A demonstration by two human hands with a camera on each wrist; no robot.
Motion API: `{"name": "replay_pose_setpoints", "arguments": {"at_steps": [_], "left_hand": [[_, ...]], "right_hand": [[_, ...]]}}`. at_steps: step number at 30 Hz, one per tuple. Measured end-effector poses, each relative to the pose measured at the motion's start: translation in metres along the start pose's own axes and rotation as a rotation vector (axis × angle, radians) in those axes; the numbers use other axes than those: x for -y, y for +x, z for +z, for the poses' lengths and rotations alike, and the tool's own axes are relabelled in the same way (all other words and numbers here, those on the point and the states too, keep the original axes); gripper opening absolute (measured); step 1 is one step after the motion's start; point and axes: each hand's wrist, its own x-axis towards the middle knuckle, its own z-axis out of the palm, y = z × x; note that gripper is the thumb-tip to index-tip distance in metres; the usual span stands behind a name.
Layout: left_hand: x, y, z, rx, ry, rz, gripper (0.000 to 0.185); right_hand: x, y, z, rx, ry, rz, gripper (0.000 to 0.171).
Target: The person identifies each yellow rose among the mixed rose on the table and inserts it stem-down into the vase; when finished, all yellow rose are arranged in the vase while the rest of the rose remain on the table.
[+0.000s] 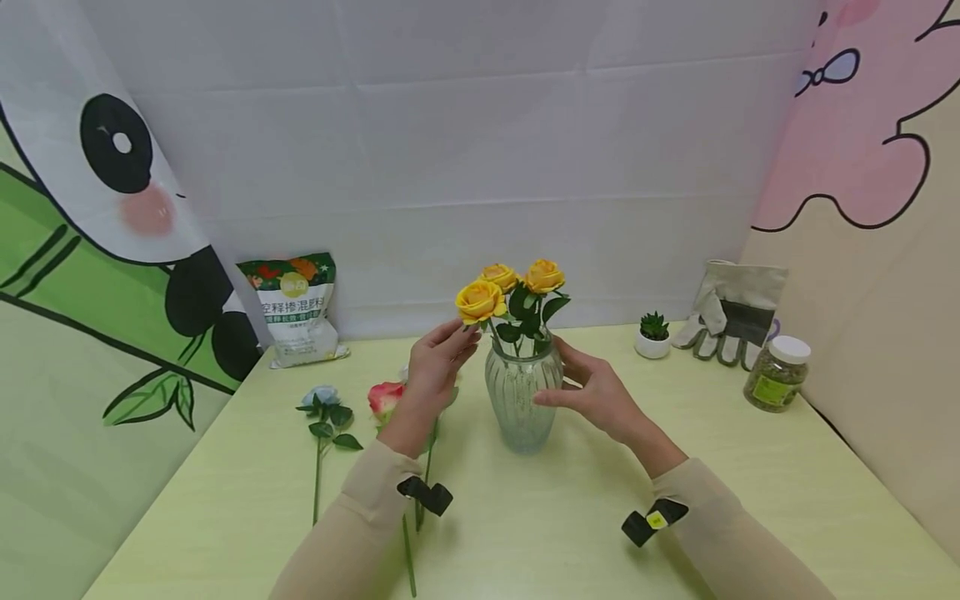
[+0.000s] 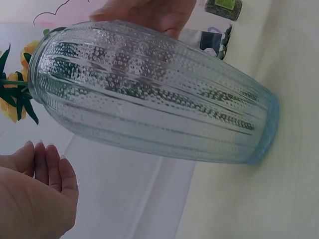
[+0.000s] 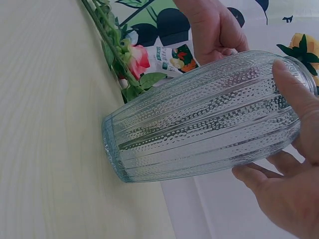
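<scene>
A ribbed, clear glass vase stands upright on the table with several yellow roses in it, their blooms and green leaves above the rim. My right hand holds the vase by its upper side, thumb across the front and fingers round the back; the right wrist view shows that thumb on the glass near the neck. My left hand is raised beside the left rose, just left of the rim. In the left wrist view its fingers are loosely bent, with nothing between them and apart from the glass.
Left of the vase lie a pale blue rose and a pink-red rose, partly behind my left forearm. A fertilizer bag stands back left. At right are a potted succulent, work gloves and a white-lidded jar.
</scene>
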Motion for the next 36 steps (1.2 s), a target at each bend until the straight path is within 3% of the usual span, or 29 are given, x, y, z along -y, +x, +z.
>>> {"name": "replay_pose_setpoints", "arguments": {"at_steps": [5,12,27,32,36], "left_hand": [[0.002,0.0,-0.019,-0.02,-0.022,0.003,0.012],[0.005,0.0,-0.044,-0.051,0.027,-0.002,0.01],[0.02,0.001,-0.077,-0.132,0.101,-0.033,0.009],[0.024,-0.001,-0.085,-0.166,0.261,-0.03,0.029],[0.024,-0.002,-0.092,-0.173,0.481,-0.01,0.03]], "right_hand": [[-0.001,0.001,0.0,0.0,0.001,0.003,0.094],[0.0,-0.001,0.0,-0.006,-0.007,0.022,0.094],[0.002,-0.001,0.001,-0.003,0.004,0.015,0.093],[0.003,-0.002,0.001,-0.004,-0.004,0.014,0.094],[0.003,-0.002,0.001,-0.008,-0.011,0.021,0.094]]}}
